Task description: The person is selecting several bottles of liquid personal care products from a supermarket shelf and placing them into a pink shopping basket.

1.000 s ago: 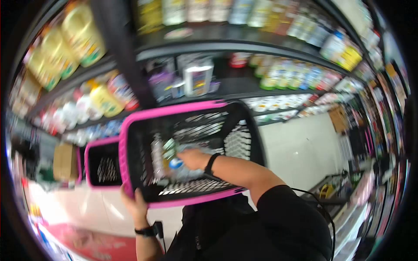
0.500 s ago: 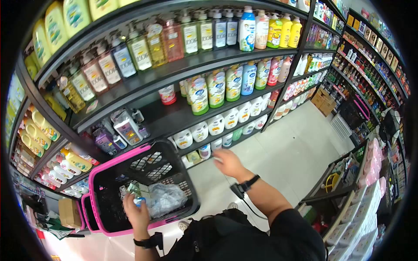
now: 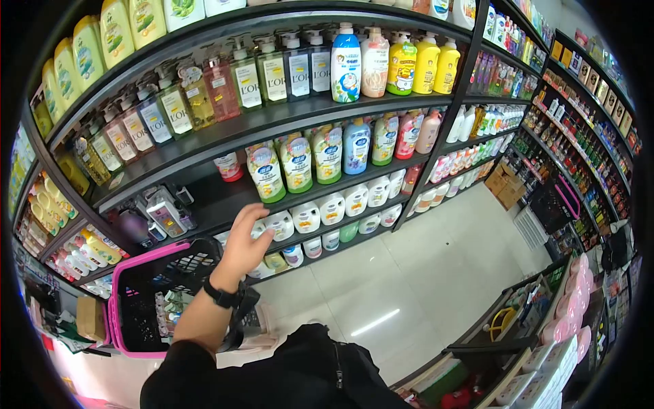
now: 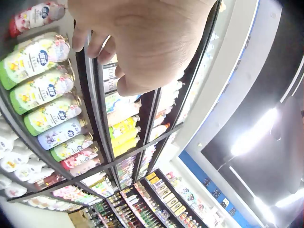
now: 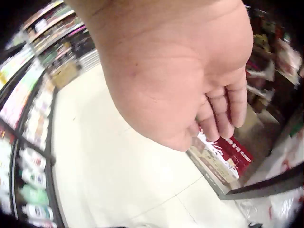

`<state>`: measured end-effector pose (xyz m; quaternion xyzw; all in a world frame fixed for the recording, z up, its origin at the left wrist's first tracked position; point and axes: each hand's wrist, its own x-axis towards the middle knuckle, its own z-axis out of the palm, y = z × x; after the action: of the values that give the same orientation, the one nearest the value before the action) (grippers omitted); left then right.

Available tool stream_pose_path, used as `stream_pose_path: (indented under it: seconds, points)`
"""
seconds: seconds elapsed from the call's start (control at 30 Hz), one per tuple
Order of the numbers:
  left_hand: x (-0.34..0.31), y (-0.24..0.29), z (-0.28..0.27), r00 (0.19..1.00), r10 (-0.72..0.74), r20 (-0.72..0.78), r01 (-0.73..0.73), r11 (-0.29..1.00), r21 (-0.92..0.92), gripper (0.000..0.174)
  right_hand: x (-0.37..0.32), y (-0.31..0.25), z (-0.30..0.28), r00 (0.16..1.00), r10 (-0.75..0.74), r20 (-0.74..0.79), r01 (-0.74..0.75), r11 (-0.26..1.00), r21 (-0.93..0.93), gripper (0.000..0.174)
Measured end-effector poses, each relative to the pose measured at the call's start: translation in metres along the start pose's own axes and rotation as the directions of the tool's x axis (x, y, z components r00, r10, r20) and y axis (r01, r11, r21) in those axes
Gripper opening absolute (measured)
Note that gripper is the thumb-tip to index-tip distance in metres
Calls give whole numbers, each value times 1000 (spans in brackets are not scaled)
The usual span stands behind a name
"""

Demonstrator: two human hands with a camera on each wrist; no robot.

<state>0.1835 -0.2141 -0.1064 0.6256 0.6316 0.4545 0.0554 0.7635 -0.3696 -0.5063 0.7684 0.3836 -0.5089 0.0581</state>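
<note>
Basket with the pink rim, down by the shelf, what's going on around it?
A person has the left hand raised in front of a shelf, near a row of green-based bottles, and it holds nothing. The right hand shows loosely curled in its wrist view, with nothing visible in it. The black basket is at the person's left, with some items inside that are hard to make out.

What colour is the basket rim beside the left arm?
The basket rim is pink, clearest in the head view.
</note>
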Motion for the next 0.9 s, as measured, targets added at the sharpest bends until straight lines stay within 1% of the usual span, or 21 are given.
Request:
stream_pose_path:
  seconds: [0.07,0.13,0.17,0.23,0.27,0.33,0.4,0.43,0.47,0.53,0.57,0.67,0.7,0.77,0.8,0.83,0.87,0.9]
  points:
    - [41,-2,22,997,71,-3,-71,997,-6,37,-4,5,9,999,24,28,-27,995,96,12]
    - [88,5,44,990,133,-43,-134,990,-34,38,-5,2,16,999,19,51,-28,985,172,11]
    - [111,7,55,988,137,-70,-140,990,-32,40,-3,-2,17,998,13,59,-24,979,200,11]
    - [163,14,73,996,60,-66,-67,992,-109,42,3,-12,14,998,1,68,-18,968,249,10]
    - [189,2,88,998,17,-63,-27,987,-161,49,8,-18,11,997,-6,71,-14,963,268,9]
    - [231,10,98,998,18,-58,-22,997,-68,58,20,-34,-1,998,-20,67,0,956,292,8]
    - [272,9,111,996,32,-85,-36,998,-47,64,36,-52,-17,998,-27,56,8,950,313,8]
    - [286,15,114,994,24,-103,-32,997,-73,65,45,-63,-27,999,-24,48,8,947,320,8]
    - [306,11,119,992,24,-128,-30,998,-46,69,55,-75,-38,999,-22,41,8,946,323,8]
    - [336,9,128,987,-20,-161,9,998,-69,73,71,-97,-62,1000,-19,22,11,945,326,8]
    - [351,0,135,981,-30,-190,15,997,-82,78,78,-111,-77,1000,-13,15,8,946,324,8]
    - [377,0,147,971,-149,-186,87,948,-306,83,95,-155,-114,1000,-27,-4,27,948,317,9]
    - [382,3,151,968,-172,-180,84,907,-413,88,103,-171,-127,999,-40,-10,41,948,315,9]
    - [393,-3,164,948,-134,-289,-28,869,-495,93,119,-200,-145,997,-71,-15,72,950,303,10]
    - [394,-2,169,936,-135,-326,-65,843,-534,94,126,-214,-152,995,-95,-14,94,950,299,10]
    - [399,-8,175,934,-141,-330,-64,840,-539,93,133,-226,-159,993,-115,-9,112,950,291,11]
    - [406,-12,180,932,-149,-330,-58,838,-543,92,137,-239,-166,990,-144,-6,139,948,286,11]
    - [407,-1,177,950,-223,-218,17,736,-677,85,141,-252,-172,985,-170,4,162,947,279,12]
